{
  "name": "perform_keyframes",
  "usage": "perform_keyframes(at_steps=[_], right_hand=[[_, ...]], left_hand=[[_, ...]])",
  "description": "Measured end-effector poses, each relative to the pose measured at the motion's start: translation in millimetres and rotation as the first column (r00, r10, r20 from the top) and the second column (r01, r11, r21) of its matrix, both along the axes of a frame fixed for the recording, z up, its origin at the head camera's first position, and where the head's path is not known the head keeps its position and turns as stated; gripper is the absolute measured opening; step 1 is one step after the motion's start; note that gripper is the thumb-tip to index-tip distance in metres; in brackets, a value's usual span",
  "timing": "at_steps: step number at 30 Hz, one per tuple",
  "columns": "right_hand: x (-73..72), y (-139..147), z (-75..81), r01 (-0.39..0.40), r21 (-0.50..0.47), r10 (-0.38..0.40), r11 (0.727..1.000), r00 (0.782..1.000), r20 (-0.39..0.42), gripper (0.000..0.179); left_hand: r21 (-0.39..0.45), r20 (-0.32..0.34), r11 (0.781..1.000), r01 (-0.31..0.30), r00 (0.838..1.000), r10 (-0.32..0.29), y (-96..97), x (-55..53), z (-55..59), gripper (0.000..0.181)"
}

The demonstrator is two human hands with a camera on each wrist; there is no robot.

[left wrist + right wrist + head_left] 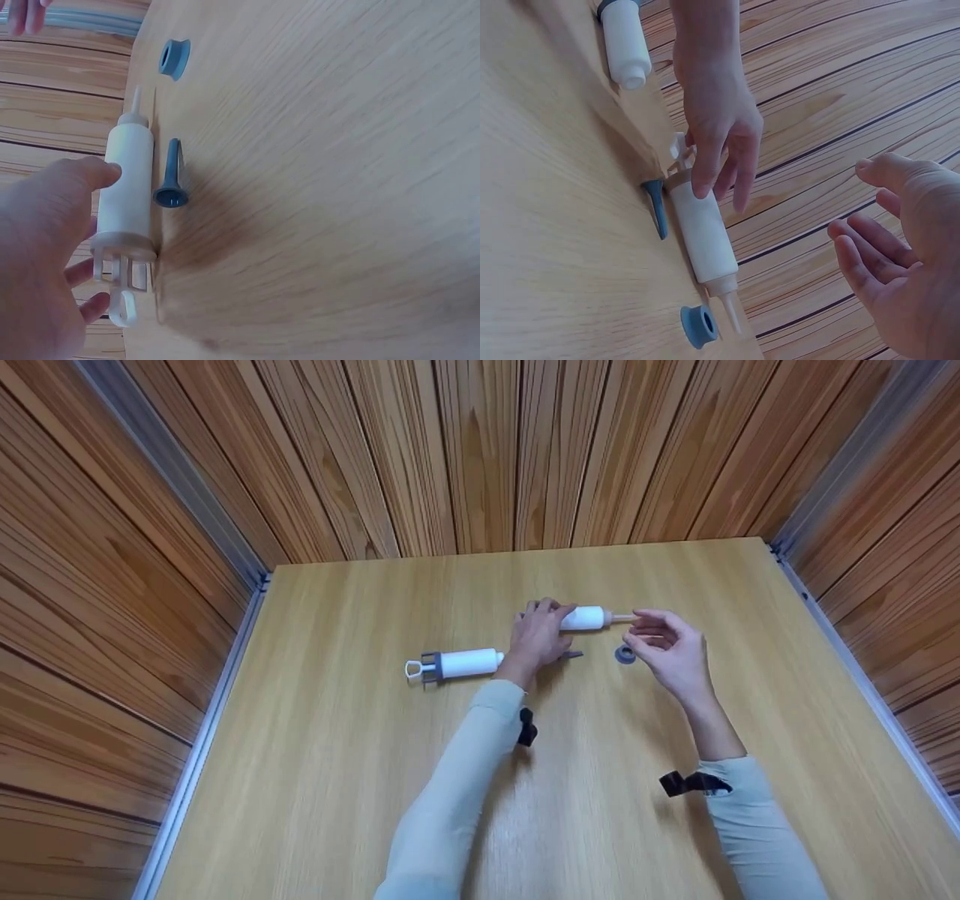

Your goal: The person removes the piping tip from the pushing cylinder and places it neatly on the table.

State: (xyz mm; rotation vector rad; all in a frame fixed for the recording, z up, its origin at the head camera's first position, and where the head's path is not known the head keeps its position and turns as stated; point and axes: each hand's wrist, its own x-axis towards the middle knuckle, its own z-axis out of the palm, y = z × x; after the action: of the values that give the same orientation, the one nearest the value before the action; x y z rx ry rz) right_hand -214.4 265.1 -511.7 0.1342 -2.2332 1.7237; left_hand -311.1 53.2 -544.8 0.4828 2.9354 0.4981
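We grip white syringe [583, 619] in left hand [538, 634], thumb on barrel, fingers round far side; right hand [671, 649] holds nothing, thumb and fingertips apart near slim nozzle [621, 618]
Syringe over far half of table [337, 810]; resting or just raised, we cannot tell
Best we steady barrel, squeeze lightly, avoid bending nozzle
Long axis runs left to right, nozzle pointing right, pull handle [122, 307] left
Near it: blue-grey flanged ring [178, 60], blue-grey conical tip [172, 176]; farther left, second syringe [469, 663]
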Motion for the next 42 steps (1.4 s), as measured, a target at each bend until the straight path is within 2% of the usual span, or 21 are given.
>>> perform_keyframes(at_steps=[12, 25, 32, 42], right_hand=[[8.2, -7.2, 5.7, -0.008, -0.004, 0.008, 1.000, 0.998, -0.055, 0.040], [5.0, -10.7, 12.8, -0.023, -0.002, 0.022, 1.000, 0.995, -0.101, 0.041], [5.2, -8.7, 14.8, -0.020, 0.017, 0.022, 1.000, 0.993, -0.118, 0.041], [3.6, -6.1, 17.5, -0.009, 0.042, 0.015, 0.999, 0.991, -0.135, 0.040]], left_hand=[[-0.009, 0.000, 0.999, -0.054, 0.999, 0.054, -8.3, 1.8, -10.6, 0.055], [-0.022, -0.058, 0.997, -0.073, 0.996, 0.072, -11.1, -1.2, -6.7, 0.051], [0.055, -0.076, 0.996, -0.074, 0.994, 0.078, -11.9, -2.9, -5.6, 0.051], [0.145, -0.088, 0.989, -0.030, 0.995, 0.043, -18.3, -0.7, 1.9, 0.052]])
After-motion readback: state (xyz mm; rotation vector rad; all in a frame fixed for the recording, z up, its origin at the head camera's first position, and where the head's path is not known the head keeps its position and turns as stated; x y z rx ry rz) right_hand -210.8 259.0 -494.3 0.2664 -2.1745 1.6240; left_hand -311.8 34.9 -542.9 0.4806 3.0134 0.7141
